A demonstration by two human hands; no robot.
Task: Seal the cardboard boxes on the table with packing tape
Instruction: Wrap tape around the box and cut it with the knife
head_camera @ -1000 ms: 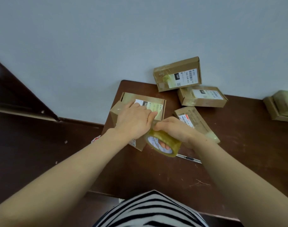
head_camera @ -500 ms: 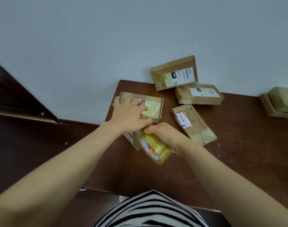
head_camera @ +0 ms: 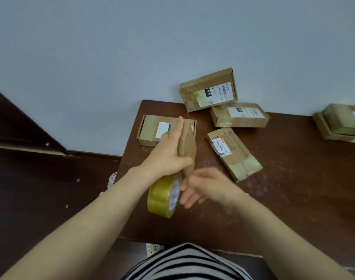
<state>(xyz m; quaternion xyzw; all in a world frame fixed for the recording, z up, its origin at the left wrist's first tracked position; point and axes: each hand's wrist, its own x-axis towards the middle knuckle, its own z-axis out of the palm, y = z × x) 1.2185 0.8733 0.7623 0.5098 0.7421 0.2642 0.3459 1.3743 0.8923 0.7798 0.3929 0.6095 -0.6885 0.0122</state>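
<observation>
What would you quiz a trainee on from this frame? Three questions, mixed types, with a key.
1. True or false: the tape roll rests on the box marked 060.
2. The upright box is: A) gripped by the left hand B) stacked on another box C) standing untouched.
3. What does the box marked 060 lean against?
Key: 1 false; the roll is on edge, close to the left hand. 2 A. 3 The wall.

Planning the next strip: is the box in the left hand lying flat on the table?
No, the left hand holds the box tipped up on edge, not flat.
</observation>
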